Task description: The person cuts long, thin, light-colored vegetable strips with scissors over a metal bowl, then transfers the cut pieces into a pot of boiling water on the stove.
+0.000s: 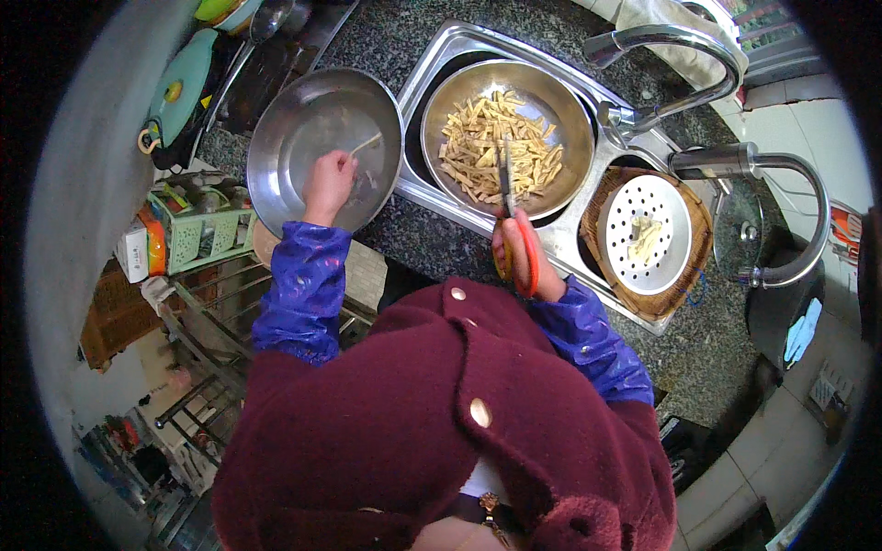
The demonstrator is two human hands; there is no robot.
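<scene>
My left hand (326,184) pinches one thin pale strip (366,142) over a wide stainless steel basin (286,124). A few small scraps lie on that basin's bottom. In my right hand (548,272) is a pair of scissors (507,182) with red-orange and yellow handles. Their blades point away from me, over a second steel basin (577,124) set in the larger sink bowl. A heap of cut pale-yellow strips (503,141), which look like bean curd sticks, fills its middle. Whether the blade tips touch the heap, I cannot tell.
In the smaller bowl of the steel sink (566,242), a white perforated colander (617,258) with pale-yellow pieces rests on a woven basket (701,231). Two curved taps (730,76) arch at right. A glass lid (741,255) and green plastic basket (207,237) flank the counter.
</scene>
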